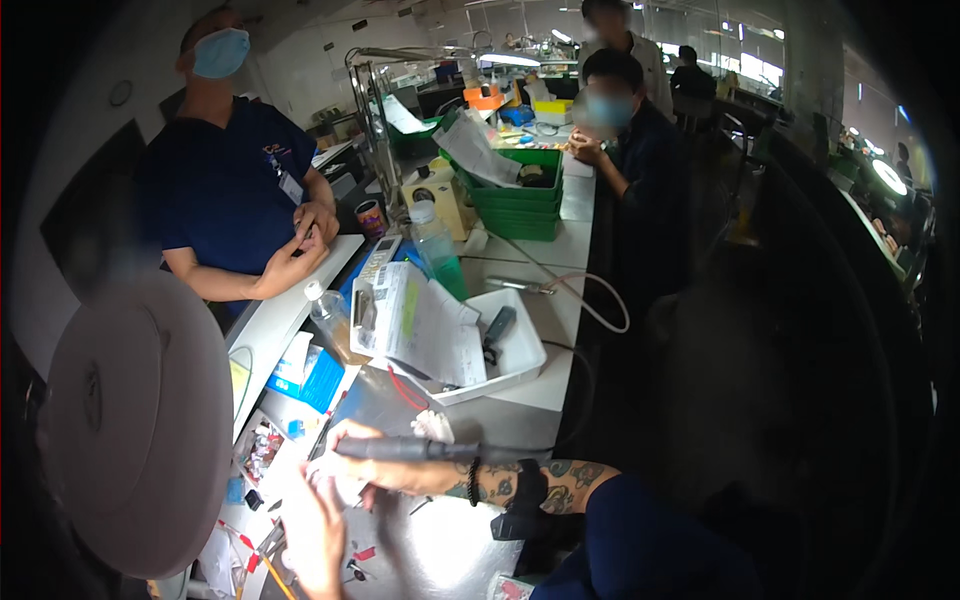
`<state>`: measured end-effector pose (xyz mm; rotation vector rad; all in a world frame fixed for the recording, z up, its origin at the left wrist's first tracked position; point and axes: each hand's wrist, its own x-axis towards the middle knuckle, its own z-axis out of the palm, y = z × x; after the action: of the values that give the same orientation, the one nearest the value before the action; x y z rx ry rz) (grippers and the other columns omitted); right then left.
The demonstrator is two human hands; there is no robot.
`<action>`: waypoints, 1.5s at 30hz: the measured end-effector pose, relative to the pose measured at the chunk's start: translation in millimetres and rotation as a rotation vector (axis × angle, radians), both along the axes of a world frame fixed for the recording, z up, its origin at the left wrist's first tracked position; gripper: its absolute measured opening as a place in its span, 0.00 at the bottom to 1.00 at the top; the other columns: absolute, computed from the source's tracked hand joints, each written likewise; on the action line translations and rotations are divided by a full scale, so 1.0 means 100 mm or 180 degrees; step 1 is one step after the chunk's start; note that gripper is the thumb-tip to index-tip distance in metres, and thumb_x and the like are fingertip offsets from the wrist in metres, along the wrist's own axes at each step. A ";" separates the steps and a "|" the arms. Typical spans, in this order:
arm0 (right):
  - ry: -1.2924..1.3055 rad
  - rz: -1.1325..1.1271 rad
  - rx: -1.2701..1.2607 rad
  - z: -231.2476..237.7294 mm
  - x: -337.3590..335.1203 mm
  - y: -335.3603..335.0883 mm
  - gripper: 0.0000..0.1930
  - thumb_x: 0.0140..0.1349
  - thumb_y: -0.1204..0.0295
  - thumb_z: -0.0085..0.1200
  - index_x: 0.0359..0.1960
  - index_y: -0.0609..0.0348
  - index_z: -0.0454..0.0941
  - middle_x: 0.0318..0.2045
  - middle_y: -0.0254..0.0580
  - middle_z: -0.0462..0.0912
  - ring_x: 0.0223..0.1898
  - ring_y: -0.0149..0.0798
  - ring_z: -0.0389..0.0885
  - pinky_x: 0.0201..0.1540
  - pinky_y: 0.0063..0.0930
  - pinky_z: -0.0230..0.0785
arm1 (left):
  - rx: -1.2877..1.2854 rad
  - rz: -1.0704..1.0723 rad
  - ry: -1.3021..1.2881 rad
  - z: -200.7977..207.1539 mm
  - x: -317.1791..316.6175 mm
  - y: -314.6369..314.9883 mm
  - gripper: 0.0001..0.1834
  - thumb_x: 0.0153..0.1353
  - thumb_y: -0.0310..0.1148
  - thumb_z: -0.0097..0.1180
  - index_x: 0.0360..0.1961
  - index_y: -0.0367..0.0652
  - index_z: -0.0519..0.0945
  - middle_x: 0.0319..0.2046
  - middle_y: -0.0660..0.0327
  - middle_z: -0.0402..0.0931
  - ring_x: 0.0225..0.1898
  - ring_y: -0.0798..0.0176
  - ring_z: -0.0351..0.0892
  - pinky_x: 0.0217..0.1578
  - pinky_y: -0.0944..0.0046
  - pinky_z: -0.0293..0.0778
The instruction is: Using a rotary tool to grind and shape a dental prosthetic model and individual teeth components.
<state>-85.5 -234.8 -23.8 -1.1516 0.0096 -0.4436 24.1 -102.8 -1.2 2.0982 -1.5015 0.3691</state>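
My right hand (385, 472) comes in from the right on a tattooed forearm with a black bracelet. It grips a dark grey rotary handpiece (400, 447), whose cable end points right along the arm. My left hand (312, 530), washed out by bright lamplight, is raised close against the right one, its fingers closed at the handpiece's working end. Glare hides whatever small piece lies between the fingers. Below both hands is a shiny metal bench top (450, 545), with a small red scrap (364, 553) and dark bits near the left wrist.
A large round lamp head (140, 420) fills the left. Ahead stand a white tray (525, 365) with a clipboard (395, 320), bottles of brown (340, 335) and green liquid (440, 255), and green bins (520, 215). One masked co-worker (230, 200) stands left; another (640, 150) sits beyond.
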 end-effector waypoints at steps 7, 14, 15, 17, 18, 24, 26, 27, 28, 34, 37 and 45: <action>-0.0422 -0.0085 0.0579 -0.32 0.19 0.05 0.14 0.66 0.66 0.51 0.49 0.51 0.62 0.39 0.34 0.73 0.36 0.27 0.77 0.26 0.24 0.80 | -0.0015 -0.0035 0.0040 0.15 -0.04 0.02 0.18 0.65 0.32 0.51 0.52 0.34 0.69 0.44 0.44 0.74 0.44 0.44 0.76 0.45 0.52 0.71; -0.0120 0.0175 0.0734 -0.13 0.21 0.04 0.16 0.63 0.68 0.56 0.48 0.51 0.62 0.39 0.34 0.71 0.40 0.27 0.74 0.29 0.28 0.82 | -0.0125 -0.0046 0.0609 0.32 0.01 0.10 0.17 0.60 0.25 0.53 0.50 0.35 0.70 0.40 0.46 0.75 0.41 0.52 0.77 0.44 0.57 0.71; -0.0312 0.0204 0.0857 -0.20 0.23 0.01 0.17 0.63 0.69 0.56 0.48 0.51 0.62 0.39 0.33 0.71 0.40 0.26 0.73 0.32 0.28 0.82 | -0.0208 -0.0106 0.0884 0.31 0.01 0.06 0.18 0.58 0.27 0.56 0.50 0.36 0.70 0.39 0.50 0.75 0.41 0.59 0.77 0.42 0.61 0.72; -0.0458 0.0236 0.1142 -0.22 0.23 -0.02 0.18 0.62 0.73 0.57 0.48 0.51 0.61 0.40 0.32 0.71 0.41 0.25 0.73 0.40 0.31 0.82 | -0.0362 -0.0196 0.1283 0.30 -0.03 0.03 0.18 0.57 0.28 0.57 0.49 0.37 0.71 0.39 0.52 0.75 0.41 0.61 0.76 0.41 0.63 0.72; -0.0557 0.0240 0.1095 -0.28 0.27 -0.04 0.21 0.61 0.70 0.59 0.49 0.50 0.60 0.42 0.34 0.73 0.46 0.29 0.75 0.43 0.36 0.81 | -0.0531 -0.0345 0.1662 0.31 -0.02 0.03 0.18 0.57 0.29 0.59 0.48 0.37 0.71 0.39 0.55 0.75 0.41 0.64 0.75 0.40 0.65 0.71; -0.0699 0.0622 0.1246 -0.17 0.38 0.19 0.22 0.60 0.74 0.59 0.50 0.50 0.58 0.49 0.42 0.74 0.52 0.33 0.73 0.51 0.38 0.75 | -0.0512 -0.0108 0.1934 0.56 -0.05 0.25 0.14 0.58 0.27 0.58 0.45 0.37 0.72 0.37 0.60 0.74 0.40 0.68 0.73 0.40 0.69 0.70; -0.0807 0.0351 0.1157 -0.34 0.29 -0.03 0.22 0.61 0.75 0.57 0.51 0.50 0.57 0.50 0.43 0.74 0.52 0.34 0.73 0.54 0.36 0.72 | -0.0496 -0.0461 0.2426 0.45 -0.02 -0.03 0.14 0.57 0.25 0.60 0.43 0.35 0.72 0.36 0.59 0.75 0.39 0.68 0.75 0.40 0.70 0.70; -0.0859 0.0312 0.1179 -0.37 0.25 -0.07 0.22 0.61 0.75 0.57 0.51 0.50 0.57 0.49 0.42 0.74 0.53 0.33 0.73 0.56 0.35 0.69 | -0.0534 -0.0533 0.2367 0.41 -0.01 -0.08 0.17 0.55 0.26 0.64 0.45 0.32 0.75 0.36 0.57 0.78 0.38 0.66 0.78 0.41 0.67 0.73; -0.0618 0.0410 0.1322 -0.36 0.22 -0.02 0.23 0.61 0.74 0.58 0.51 0.48 0.57 0.49 0.40 0.74 0.53 0.31 0.72 0.54 0.32 0.69 | -0.0339 -0.0421 0.2286 0.45 -0.03 -0.04 0.17 0.54 0.26 0.64 0.44 0.32 0.75 0.36 0.58 0.77 0.38 0.66 0.78 0.41 0.68 0.73; -0.0673 0.0697 0.1355 -0.44 0.35 0.08 0.24 0.61 0.76 0.57 0.53 0.47 0.57 0.47 0.39 0.73 0.52 0.33 0.72 0.52 0.33 0.72 | -0.0449 0.0120 0.2431 0.76 -0.38 -0.02 0.13 0.53 0.22 0.60 0.39 0.35 0.72 0.33 0.59 0.78 0.35 0.70 0.78 0.33 0.72 0.73; -0.0213 0.0665 0.1305 -0.20 0.15 -0.03 0.23 0.58 0.73 0.62 0.50 0.50 0.61 0.48 0.37 0.73 0.47 0.30 0.75 0.41 0.25 0.74 | -0.0657 -0.0288 0.1910 0.29 -0.08 0.09 0.15 0.54 0.24 0.62 0.41 0.36 0.72 0.32 0.59 0.77 0.30 0.71 0.77 0.27 0.73 0.73; -0.1445 -0.0386 -0.1288 -0.37 0.34 0.02 0.22 0.53 0.77 0.65 0.46 0.57 0.67 0.36 0.45 0.81 0.38 0.34 0.80 0.41 0.25 0.74 | -0.0534 0.0498 0.2174 0.11 -0.30 0.57 0.15 0.59 0.26 0.60 0.44 0.37 0.69 0.36 0.61 0.77 0.36 0.73 0.75 0.32 0.74 0.71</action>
<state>-51.0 -233.2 -60.4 -1.4264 -0.4236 -0.8340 -5.4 -46.2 10.1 1.9292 -0.8781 -0.1598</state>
